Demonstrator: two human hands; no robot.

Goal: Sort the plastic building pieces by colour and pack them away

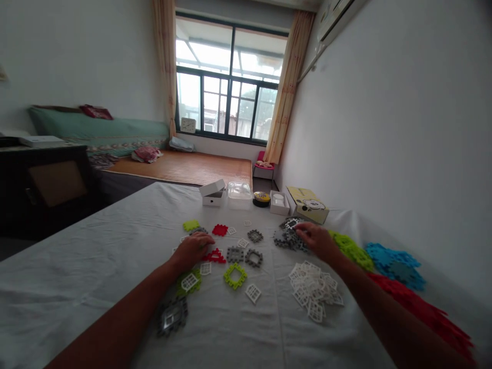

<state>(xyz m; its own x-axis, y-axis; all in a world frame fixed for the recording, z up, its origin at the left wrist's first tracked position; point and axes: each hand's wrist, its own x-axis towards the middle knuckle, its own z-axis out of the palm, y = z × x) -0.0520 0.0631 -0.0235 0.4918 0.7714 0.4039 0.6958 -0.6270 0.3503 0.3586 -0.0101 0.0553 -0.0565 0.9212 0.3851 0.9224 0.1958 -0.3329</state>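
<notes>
Flat interlocking plastic tiles lie scattered on a white cloth-covered table (pixel 96 266). My left hand (pixel 194 248) rests palm down, fingers curled, on a red tile (pixel 215 256), with grey tiles (pixel 235 254) just beside it. My right hand (pixel 317 240) reaches into a pile of grey tiles (pixel 286 237), fingers bent over them; what it grips is hidden. A green square frame (pixel 235 275) and white window pieces (pixel 252 292) lie between my arms. A heap of white pieces (pixel 313 292) sits under my right forearm.
Piles of green (pixel 351 249), blue (pixel 395 261) and red tiles (pixel 434 315) line the right edge by the wall. Small white boxes (pixel 212 193), a clear tub (pixel 239 195), a round tin (pixel 262 199) and a yellow carton (pixel 309 204) stand at the far edge. A bed lies beyond.
</notes>
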